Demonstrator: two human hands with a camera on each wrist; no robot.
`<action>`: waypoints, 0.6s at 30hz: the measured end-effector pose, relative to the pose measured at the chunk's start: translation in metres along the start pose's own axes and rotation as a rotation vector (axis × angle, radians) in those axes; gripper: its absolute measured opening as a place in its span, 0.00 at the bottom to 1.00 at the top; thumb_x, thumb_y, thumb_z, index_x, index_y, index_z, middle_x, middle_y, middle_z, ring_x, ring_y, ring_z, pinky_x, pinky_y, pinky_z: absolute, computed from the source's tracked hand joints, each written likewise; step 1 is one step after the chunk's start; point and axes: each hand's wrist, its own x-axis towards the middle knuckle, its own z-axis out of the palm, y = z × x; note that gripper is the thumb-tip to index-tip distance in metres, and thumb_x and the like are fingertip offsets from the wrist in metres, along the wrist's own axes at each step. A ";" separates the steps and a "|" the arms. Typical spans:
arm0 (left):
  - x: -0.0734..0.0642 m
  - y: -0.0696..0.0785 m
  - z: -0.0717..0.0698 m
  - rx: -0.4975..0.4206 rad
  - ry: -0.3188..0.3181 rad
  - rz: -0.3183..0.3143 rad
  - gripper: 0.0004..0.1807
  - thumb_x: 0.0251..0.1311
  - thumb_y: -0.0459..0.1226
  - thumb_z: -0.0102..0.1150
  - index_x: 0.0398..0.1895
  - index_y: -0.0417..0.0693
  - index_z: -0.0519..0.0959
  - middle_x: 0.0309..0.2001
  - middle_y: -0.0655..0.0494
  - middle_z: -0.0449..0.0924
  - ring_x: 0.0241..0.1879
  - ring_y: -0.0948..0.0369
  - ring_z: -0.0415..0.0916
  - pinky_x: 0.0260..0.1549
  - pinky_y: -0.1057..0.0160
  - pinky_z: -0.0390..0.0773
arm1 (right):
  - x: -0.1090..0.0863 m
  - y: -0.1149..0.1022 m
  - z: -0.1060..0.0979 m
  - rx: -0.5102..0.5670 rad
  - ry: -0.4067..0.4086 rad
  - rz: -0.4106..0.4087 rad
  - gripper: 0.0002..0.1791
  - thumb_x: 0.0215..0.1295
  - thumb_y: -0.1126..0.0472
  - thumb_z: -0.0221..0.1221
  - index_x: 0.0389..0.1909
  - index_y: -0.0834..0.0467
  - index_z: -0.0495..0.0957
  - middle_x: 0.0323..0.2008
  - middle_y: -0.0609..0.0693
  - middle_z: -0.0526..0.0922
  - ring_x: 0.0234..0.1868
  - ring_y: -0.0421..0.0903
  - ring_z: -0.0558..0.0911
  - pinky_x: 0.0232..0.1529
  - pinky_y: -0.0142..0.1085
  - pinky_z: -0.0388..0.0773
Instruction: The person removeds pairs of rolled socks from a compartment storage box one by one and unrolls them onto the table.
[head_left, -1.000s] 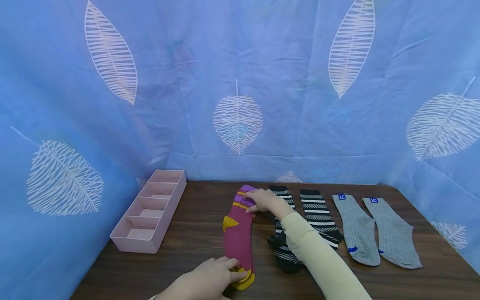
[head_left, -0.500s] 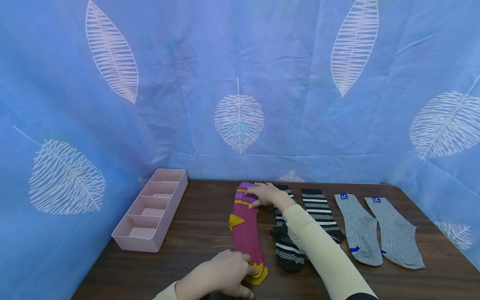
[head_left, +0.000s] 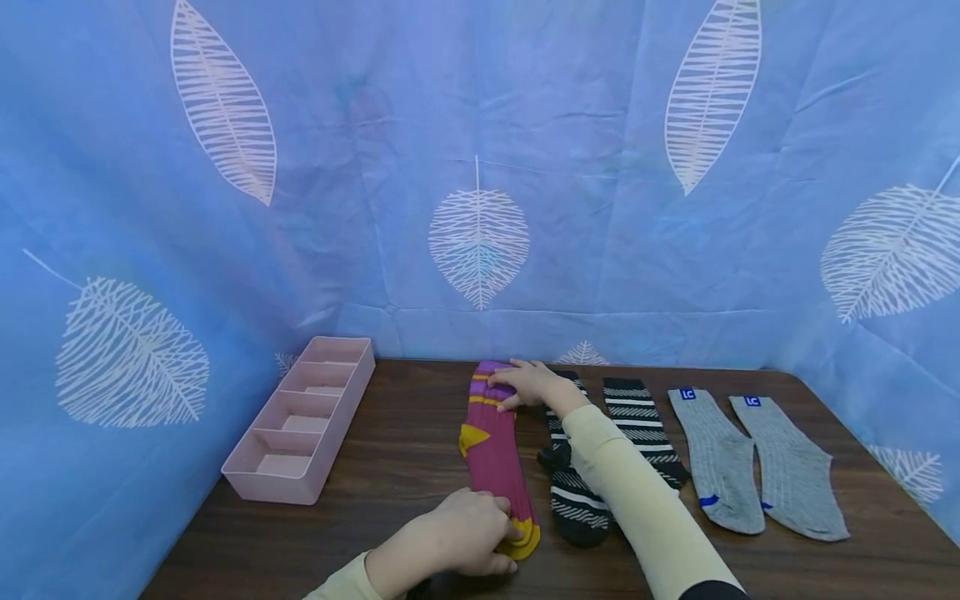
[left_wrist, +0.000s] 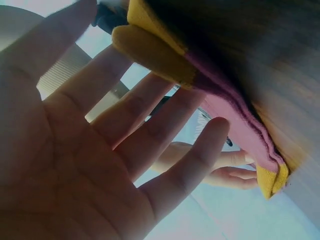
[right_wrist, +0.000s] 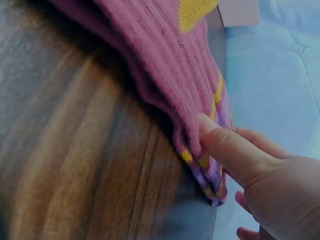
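Note:
A stacked pair of maroon socks with yellow toes and heels and purple striped cuffs lies flat on the wooden table. My left hand touches the toe end. In the left wrist view its fingers are spread and fairly straight against the yellow toe. At the cuff end rests my right hand. The right wrist view has its thumb touching the ribbed cuff, with the other fingers partly hidden behind it.
A pink divided box with several compartments stands at the left. Right of the maroon pair lie black-and-white striped socks, partly covered by my right sleeve. Two grey socks lie farther right. A blue leaf-print cloth hangs behind the table.
The toe end of the maroon socks has swung right, and my left hand has moved right with it. My right hand stays at the cuffs.

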 end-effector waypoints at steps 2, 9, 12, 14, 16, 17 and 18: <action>0.000 -0.001 0.001 0.011 0.027 0.016 0.17 0.57 0.57 0.63 0.50 0.70 0.84 0.41 0.69 0.81 0.37 0.71 0.75 0.38 0.65 0.77 | -0.001 0.000 0.000 0.021 0.006 -0.007 0.28 0.65 0.42 0.59 0.65 0.43 0.70 0.69 0.52 0.69 0.76 0.62 0.52 0.72 0.60 0.50; 0.001 -0.005 0.006 0.011 0.112 0.092 0.14 0.61 0.52 0.62 0.48 0.67 0.85 0.41 0.70 0.83 0.38 0.75 0.77 0.34 0.71 0.75 | -0.013 -0.001 0.003 0.011 0.026 -0.021 0.29 0.66 0.44 0.59 0.66 0.47 0.71 0.69 0.52 0.70 0.75 0.63 0.54 0.70 0.62 0.54; 0.001 -0.006 0.008 0.005 0.133 0.101 0.13 0.61 0.51 0.62 0.48 0.66 0.85 0.42 0.71 0.84 0.39 0.76 0.78 0.34 0.72 0.75 | -0.018 -0.001 0.003 -0.015 0.038 -0.019 0.29 0.67 0.43 0.58 0.67 0.48 0.70 0.69 0.53 0.70 0.75 0.63 0.55 0.70 0.62 0.55; 0.001 -0.007 0.008 0.006 0.143 0.098 0.13 0.61 0.50 0.63 0.47 0.65 0.85 0.41 0.71 0.84 0.39 0.76 0.78 0.34 0.72 0.76 | -0.021 0.001 0.003 -0.024 0.043 -0.014 0.30 0.67 0.43 0.58 0.68 0.48 0.69 0.69 0.53 0.69 0.75 0.63 0.56 0.69 0.63 0.56; 0.002 -0.007 0.009 0.022 0.150 0.092 0.12 0.61 0.50 0.63 0.47 0.66 0.85 0.41 0.72 0.84 0.39 0.76 0.78 0.35 0.71 0.76 | -0.023 0.003 0.002 -0.016 0.046 -0.006 0.31 0.67 0.42 0.57 0.68 0.49 0.68 0.69 0.54 0.69 0.75 0.63 0.56 0.69 0.63 0.56; 0.002 -0.008 0.010 0.032 0.154 0.088 0.12 0.61 0.50 0.63 0.47 0.66 0.85 0.41 0.72 0.84 0.39 0.76 0.78 0.34 0.71 0.76 | -0.024 0.004 0.001 -0.005 0.051 -0.004 0.31 0.67 0.43 0.57 0.68 0.49 0.68 0.69 0.54 0.69 0.75 0.62 0.57 0.69 0.63 0.56; 0.002 -0.008 0.010 0.039 0.157 0.084 0.12 0.61 0.50 0.63 0.46 0.67 0.85 0.41 0.72 0.84 0.38 0.77 0.78 0.34 0.71 0.75 | -0.024 0.005 0.000 0.005 0.060 -0.003 0.31 0.67 0.43 0.58 0.68 0.50 0.69 0.69 0.55 0.70 0.74 0.62 0.59 0.68 0.63 0.57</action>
